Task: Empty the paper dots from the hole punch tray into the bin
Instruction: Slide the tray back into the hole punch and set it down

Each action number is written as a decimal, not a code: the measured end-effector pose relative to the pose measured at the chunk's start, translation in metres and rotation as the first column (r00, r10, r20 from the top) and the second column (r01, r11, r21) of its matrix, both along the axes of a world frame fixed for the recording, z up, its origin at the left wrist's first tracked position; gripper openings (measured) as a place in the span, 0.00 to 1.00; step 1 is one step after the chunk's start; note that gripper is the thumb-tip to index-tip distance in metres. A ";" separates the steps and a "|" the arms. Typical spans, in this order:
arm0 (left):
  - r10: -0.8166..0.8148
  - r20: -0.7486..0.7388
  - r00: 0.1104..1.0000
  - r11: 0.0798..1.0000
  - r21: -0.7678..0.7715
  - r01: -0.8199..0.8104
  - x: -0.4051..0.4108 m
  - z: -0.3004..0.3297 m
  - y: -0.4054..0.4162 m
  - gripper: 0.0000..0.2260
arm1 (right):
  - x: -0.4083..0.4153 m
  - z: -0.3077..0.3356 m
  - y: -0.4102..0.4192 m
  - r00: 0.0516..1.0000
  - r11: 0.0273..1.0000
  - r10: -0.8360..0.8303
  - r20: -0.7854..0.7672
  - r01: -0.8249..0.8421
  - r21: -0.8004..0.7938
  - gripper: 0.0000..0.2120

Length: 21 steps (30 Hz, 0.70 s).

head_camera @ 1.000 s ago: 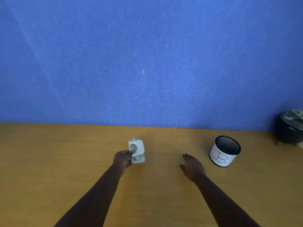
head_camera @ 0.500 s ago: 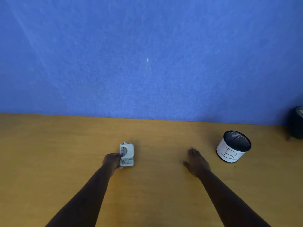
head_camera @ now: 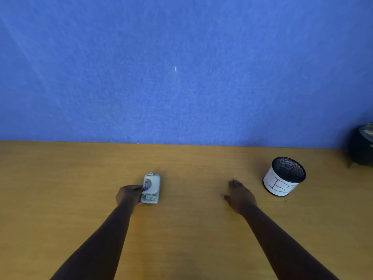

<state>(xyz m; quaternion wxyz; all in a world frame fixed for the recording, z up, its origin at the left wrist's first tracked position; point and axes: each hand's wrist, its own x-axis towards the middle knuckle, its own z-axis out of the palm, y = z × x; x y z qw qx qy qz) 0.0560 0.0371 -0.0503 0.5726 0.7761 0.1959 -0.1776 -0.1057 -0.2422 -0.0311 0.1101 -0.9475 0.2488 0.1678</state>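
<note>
Head view: hole punch [head_camera: 151,188] lies on surface [head_camera: 60,178], long axis running away from the person. Left hand [head_camera: 129,196] grasps its left side. Right hand [head_camera: 240,196] flat, released. Bin [head_camera: 284,176] upright, well right.

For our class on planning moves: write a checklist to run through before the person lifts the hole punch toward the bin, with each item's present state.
1. Left hand grips the punch: ok, fingers wrap its left side.
2. Punch rests flat on the table: ok.
3. Right hand free to help: ok, open and flat on the table, holding nothing.
4. Bin upright with its mouth open: ok, it stands right of the right hand.
5. Path from punch to bin clear: ok, only the right hand lies between.
6. Tray closed, dots inside: cannot tell, the tray is not visible.
</note>
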 end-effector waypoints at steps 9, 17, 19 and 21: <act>-0.002 -0.026 1.000 1.000 -0.012 0.001 0.004 -0.002 0.004 0.13 | -0.002 0.002 0.000 1.000 1.000 0.006 0.002 -0.006 -0.004 0.33; -0.050 -0.019 0.999 0.995 0.087 0.051 0.008 0.006 0.000 0.09 | -0.002 0.006 0.000 1.000 1.000 0.019 -0.023 -0.019 0.012 0.33; -0.058 -0.018 0.998 0.993 0.098 0.059 0.006 0.007 0.001 0.08 | -0.002 0.006 0.000 0.999 1.000 0.020 -0.026 -0.020 0.012 0.33; -0.095 -0.008 0.995 0.989 0.112 0.095 0.006 0.007 0.003 0.08 | -0.002 0.005 -0.001 0.999 0.999 0.017 -0.034 -0.016 0.028 0.33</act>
